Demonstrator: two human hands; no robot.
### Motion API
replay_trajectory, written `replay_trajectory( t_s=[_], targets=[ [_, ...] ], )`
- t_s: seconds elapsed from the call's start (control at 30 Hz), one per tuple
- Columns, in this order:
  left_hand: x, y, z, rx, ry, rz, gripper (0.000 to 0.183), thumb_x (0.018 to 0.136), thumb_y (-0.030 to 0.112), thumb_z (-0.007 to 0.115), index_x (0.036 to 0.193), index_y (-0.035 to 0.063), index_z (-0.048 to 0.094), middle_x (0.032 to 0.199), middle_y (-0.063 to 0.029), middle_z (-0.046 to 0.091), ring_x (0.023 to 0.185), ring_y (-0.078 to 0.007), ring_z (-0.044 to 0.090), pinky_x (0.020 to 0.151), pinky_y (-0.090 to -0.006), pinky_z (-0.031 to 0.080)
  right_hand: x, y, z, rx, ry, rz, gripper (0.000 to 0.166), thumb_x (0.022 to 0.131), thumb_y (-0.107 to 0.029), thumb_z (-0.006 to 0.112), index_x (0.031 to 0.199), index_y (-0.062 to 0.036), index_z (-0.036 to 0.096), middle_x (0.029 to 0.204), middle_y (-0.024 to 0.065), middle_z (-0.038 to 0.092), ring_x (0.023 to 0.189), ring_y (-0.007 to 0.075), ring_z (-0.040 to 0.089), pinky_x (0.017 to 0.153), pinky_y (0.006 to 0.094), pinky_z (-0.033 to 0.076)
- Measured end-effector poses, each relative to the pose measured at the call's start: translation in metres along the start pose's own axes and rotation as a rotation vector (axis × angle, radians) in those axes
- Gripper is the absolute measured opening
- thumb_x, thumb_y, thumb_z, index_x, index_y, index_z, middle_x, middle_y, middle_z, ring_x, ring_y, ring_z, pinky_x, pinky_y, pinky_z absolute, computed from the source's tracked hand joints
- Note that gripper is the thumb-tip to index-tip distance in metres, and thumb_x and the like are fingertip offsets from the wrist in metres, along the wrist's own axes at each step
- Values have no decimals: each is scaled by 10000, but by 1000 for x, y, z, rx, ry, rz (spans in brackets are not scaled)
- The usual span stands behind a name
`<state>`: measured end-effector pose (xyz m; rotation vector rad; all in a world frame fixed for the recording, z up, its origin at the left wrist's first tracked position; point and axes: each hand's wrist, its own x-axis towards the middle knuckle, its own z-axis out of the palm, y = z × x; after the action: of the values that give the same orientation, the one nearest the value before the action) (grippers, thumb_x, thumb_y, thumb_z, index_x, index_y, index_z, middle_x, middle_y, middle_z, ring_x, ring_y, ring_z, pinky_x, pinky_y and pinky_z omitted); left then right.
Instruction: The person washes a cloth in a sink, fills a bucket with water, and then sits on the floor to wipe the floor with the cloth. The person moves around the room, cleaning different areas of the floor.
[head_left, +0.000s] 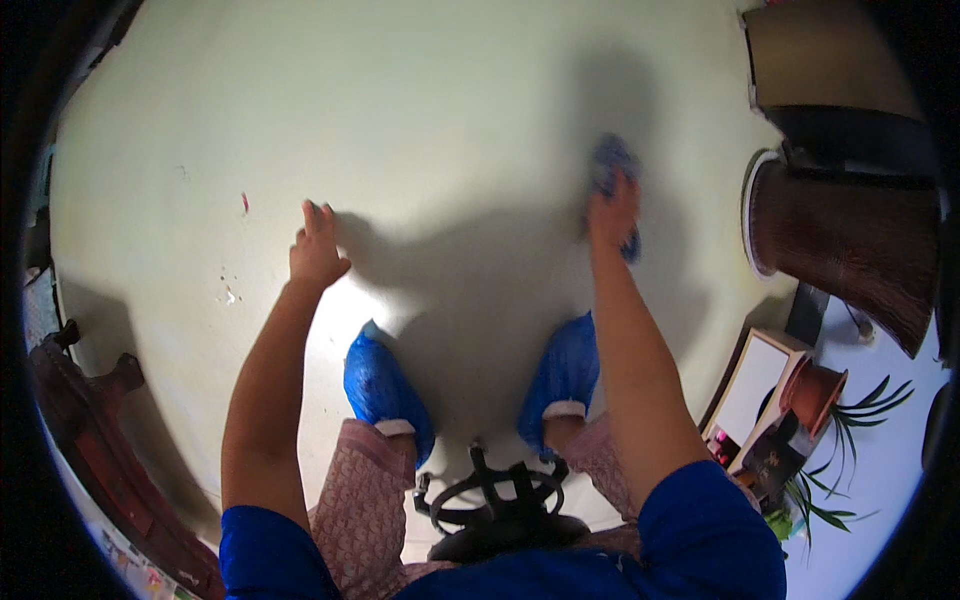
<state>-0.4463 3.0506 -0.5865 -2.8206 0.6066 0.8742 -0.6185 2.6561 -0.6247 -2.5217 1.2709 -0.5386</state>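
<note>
My right hand (616, 214) holds a crumpled blue cloth (613, 154), which is slightly blurred. Whether the cloth touches the pale green floor (420, 97) below it I cannot tell. My left hand (319, 247) is stretched out to the left over the floor, fingers a little apart and nothing in it. Near it are a small red mark (244, 202) and a patch of small specks (230, 292). Both my feet wear blue shoe covers, the left cover (379, 382) and the right cover (562, 367), which my right forearm partly hides.
Behind my feet stands the black base (499, 506) of a swivel seat. Dark red wooden furniture (120, 450) lines the left side. At right are a brown bin-like container (840, 240), a brown cabinet (832, 60), a low white-fronted unit (757, 382) and a potted plant (814, 394).
</note>
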Motion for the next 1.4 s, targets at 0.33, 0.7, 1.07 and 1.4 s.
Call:
replay_trajectory(
  t_s=[0.33,0.7,1.07,1.4],
  targets=[
    [-5,-19,13,27,-100,-49,979,667,245,750,1421,120,139,1479,-195,20,1190,-332,451,888,-411,486,-237,-65,-62,272,-769,-740,404,699,-31,606,1059,-211,633,1240,100,507,1096,310,503,914,430,400],
    [7,-4,-6,-27,-76,-7,938,645,198,699,1411,115,165,1472,-207,56,1182,-365,454,920,-415,463,-75,-67,0,256,-269,-408,552,634,35,627,1148,-159,576,1233,140,477,1128,335,462,928,443,379],
    [-62,-90,-11,-266,-103,311,694,735,286,645,1341,72,383,1350,-193,403,1276,-313,354,1064,-377,279,-325,-20,-124,597,-1059,24,491,671,-68,557,1147,-185,592,1311,122,454,1215,314,416,1011,407,343],
    [-247,-60,-50,-699,-67,246,619,754,146,648,1320,56,415,1329,-158,449,1143,-321,491,929,-375,427,-359,-13,-192,1001,-446,256,466,712,-66,567,1178,-53,543,1043,143,608,965,248,580,831,319,437]
  ],
)
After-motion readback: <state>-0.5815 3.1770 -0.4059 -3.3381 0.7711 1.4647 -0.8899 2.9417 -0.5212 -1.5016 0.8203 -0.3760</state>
